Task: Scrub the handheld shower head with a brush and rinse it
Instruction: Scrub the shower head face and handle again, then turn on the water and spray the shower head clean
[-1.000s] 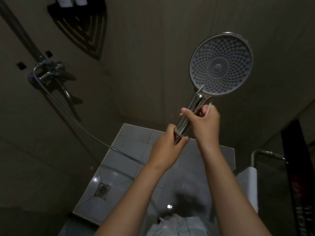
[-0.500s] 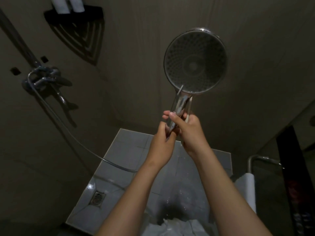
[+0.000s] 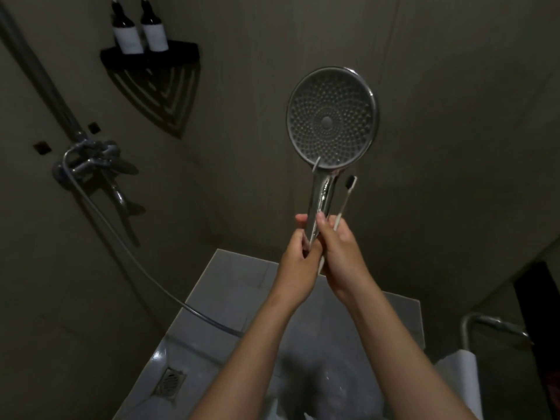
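The round chrome shower head (image 3: 331,119) is held upright in front of the wall, its nozzle face turned toward me. My left hand (image 3: 298,268) grips the lower end of its handle. My right hand (image 3: 339,253) wraps the handle just above, thumb across the chrome, and also holds a thin white brush (image 3: 345,198). The brush's dark bristle head stands beside the handle, just below the shower head's rim and apart from the face.
A grey hose (image 3: 136,262) runs from the wall mixer tap (image 3: 91,165) down behind my left arm. Two bottles (image 3: 139,34) stand on a black corner shelf (image 3: 151,59). A floor drain (image 3: 169,381) lies lower left; a rail (image 3: 485,324) with a white towel (image 3: 463,377) is at right.
The shower head has swung left and then settled upright with its face toward me. The brush head now shows clear to the right of the handle. Both hands keep their hold.
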Available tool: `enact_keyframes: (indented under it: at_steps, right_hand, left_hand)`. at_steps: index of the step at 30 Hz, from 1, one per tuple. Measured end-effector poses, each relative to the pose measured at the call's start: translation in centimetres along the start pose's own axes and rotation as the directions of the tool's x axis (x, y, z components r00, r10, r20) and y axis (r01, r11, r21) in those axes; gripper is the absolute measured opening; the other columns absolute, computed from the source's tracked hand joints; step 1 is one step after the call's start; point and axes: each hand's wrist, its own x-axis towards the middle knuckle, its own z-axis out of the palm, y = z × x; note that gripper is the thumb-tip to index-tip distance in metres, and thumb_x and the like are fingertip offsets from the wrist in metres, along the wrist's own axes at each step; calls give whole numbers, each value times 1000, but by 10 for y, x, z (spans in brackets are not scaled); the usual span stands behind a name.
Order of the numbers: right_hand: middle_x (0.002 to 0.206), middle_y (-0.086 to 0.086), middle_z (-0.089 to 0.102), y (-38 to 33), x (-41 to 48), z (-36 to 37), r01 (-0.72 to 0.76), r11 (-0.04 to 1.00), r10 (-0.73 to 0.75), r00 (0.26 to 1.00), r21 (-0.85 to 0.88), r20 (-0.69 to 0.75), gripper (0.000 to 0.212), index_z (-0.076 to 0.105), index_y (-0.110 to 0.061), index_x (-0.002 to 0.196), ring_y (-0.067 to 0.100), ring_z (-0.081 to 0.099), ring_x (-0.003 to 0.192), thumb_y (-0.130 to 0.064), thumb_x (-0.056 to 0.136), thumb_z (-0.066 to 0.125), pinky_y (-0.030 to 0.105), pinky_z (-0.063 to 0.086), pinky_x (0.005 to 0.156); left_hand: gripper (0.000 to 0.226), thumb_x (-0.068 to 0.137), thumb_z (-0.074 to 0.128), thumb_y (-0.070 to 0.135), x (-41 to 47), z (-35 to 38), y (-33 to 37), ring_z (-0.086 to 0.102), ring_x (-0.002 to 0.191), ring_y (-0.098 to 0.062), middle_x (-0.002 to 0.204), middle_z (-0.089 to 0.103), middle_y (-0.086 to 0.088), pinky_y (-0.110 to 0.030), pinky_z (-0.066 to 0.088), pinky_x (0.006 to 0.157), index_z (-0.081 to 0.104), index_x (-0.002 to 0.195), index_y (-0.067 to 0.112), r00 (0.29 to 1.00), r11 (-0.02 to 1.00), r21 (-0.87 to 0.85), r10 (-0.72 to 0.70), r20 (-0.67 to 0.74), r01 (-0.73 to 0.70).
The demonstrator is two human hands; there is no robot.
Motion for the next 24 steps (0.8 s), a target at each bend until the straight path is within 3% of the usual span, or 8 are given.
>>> enact_keyframes:
  at_steps: [2, 5, 8, 10, 15, 19, 21, 24]
  right_hand:
    - [101, 3, 70, 2, 9, 9, 6, 1000, -6, 1000, -5, -4, 35, 50, 4, 116, 16, 65, 84, -26, 97, 50, 25, 55, 69]
    - [95, -2, 73, 8, 26, 29, 18, 1000, -18, 1000, -25, 2, 26, 51, -2, 108, 18, 66, 85, -25, 96, 52, 31, 54, 72]
    - [89, -2, 74, 18, 45, 56, 50, 997, -49, 999, -63, 15, 17, 47, -3, 99, 12, 66, 80, -19, 95, 52, 26, 51, 67]
    - [88, 1, 74, 26, 60, 79, 79, 997, -78, 996, -23, 34, 14, 39, -11, 89, 12, 67, 82, -13, 95, 52, 29, 53, 72]
    - [73, -7, 71, 54, 116, 151, 148, 988, -150, 986, 40, 69, 18, 35, -13, 86, 7, 70, 89, -7, 95, 51, 19, 55, 71]
    - [86, 7, 70, 81, 170, 211, 122, 992, -124, 991, 44, 45, 18, 39, -12, 84, 17, 70, 94, -7, 94, 52, 29, 56, 79]
    - [88, 14, 67, 94, 194, 239, 105, 994, -107, 993, 36, 44, 18, 38, -12, 84, 17, 70, 89, -6, 94, 52, 26, 57, 77]
    - [82, 14, 62, 114, 227, 276, 108, 992, -112, 992, 63, 52, 25, 35, -14, 80, 12, 70, 80, -2, 94, 51, 21, 56, 71]
  left_hand:
    - [25, 95, 48, 37, 9, -7, -1, 47, 72, -13, 76, 43, -3, -33, 43, 70, 51, 97, 12, 1000, 999, -40, -19, 17, 20]
    - [24, 96, 46, 34, 26, -25, -6, 54, 84, -15, 88, 52, -7, -34, 50, 79, 52, 114, 19, 998, 994, -104, -34, 45, 38]
    - [21, 99, 42, 25, 46, -53, -13, 62, 91, -3, 102, 63, -2, -13, 50, 72, 53, 117, 20, 999, 988, -150, -22, 38, 28]
    - [25, 100, 41, 24, 63, -74, -21, 63, 95, 3, 108, 65, 2, -8, 49, 69, 52, 123, 22, 1000, 990, -138, -12, 16, 15]
    - [38, 99, 40, 35, 123, -144, -35, 60, 111, -9, 121, 63, 1, -22, 46, 86, 43, 136, 28, 998, 995, -99, -36, -44, 32]
    - [41, 98, 36, 43, 172, -210, -44, 56, 112, -8, 123, 59, 5, -29, 45, 95, 38, 137, 32, 997, 996, -31, -81, 14, 82]
    - [44, 98, 37, 41, 197, -243, -51, 56, 114, -8, 125, 59, 5, -34, 44, 101, 36, 140, 30, 993, 994, 24, -112, 29, 111]
    - [43, 99, 36, 37, 230, -288, -60, 56, 113, -6, 126, 60, 4, -24, 45, 98, 40, 139, 23, 992, 986, 128, -116, 44, 110]
